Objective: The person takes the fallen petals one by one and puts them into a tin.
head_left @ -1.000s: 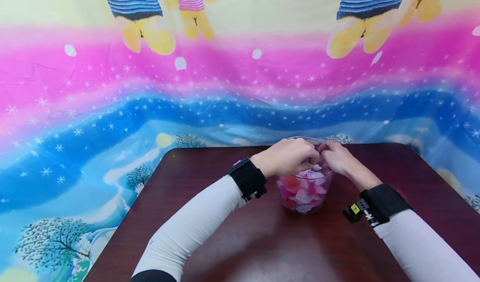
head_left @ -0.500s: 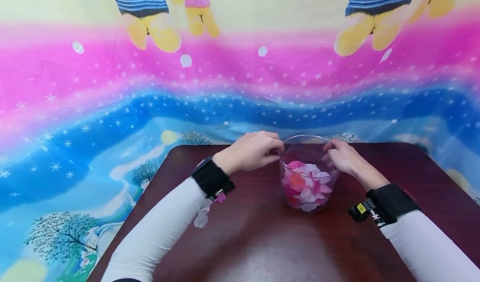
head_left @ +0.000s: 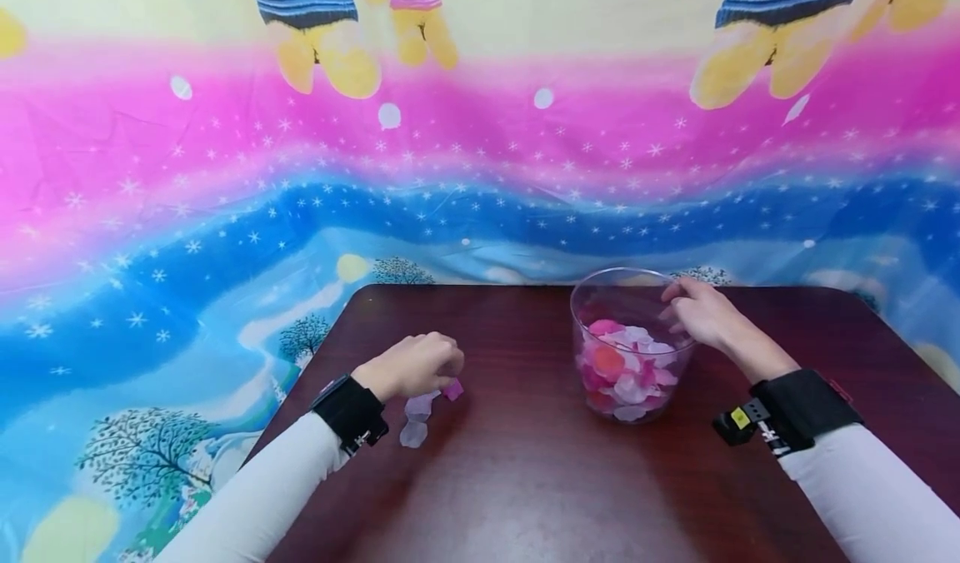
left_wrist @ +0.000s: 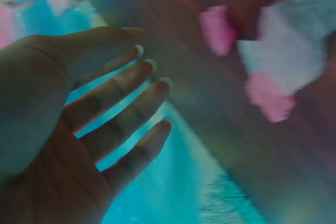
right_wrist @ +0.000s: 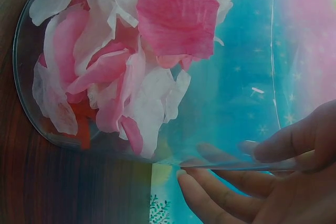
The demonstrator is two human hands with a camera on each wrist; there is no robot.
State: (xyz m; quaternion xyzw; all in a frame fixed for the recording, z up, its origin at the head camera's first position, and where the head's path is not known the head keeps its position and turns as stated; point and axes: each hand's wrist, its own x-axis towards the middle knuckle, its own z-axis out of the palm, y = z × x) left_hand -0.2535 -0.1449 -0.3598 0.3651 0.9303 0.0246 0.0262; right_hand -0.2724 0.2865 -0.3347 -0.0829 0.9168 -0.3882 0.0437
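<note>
The glass bowl (head_left: 632, 346), part-filled with petals (head_left: 624, 363), stands on the table (head_left: 525, 480) right of centre. The right hand (head_left: 701, 317) pinches its right rim, thumb inside, fingers outside. The left hand (head_left: 411, 365), fingers released and straight, hovers over loose petals (head_left: 427, 401) near the table's left edge. No legible writing.

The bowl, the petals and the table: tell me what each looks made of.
Bowl: clear glass or plastic, glossy; petals show through its wall.
Petals: thin fabric or paper, matte, pink and white.
Table: dark reddish wood or veneer, with a soft sheen.
</note>
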